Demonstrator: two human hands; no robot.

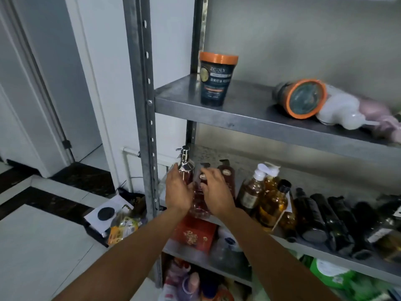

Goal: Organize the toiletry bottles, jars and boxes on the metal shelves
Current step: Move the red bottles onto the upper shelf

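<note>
Left end of the middle shelf (234, 157): the pump bottle (186, 168) stands upright, its long axis vertical. Our left hand (178, 190), the nearer one, lays straight fingers against it. Our right hand (217, 192) curls beside a brown bottle (227, 173); we cannot tell whether it pinches anything.

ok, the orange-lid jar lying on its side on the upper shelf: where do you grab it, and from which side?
Grip the tipped jar around its dark body just behind the orange lid, coming from above and the left. It lies on its side on the upper shelf with the lid facing front, and a white bottle crowds its right side, so that flank looks blocked.
</note>
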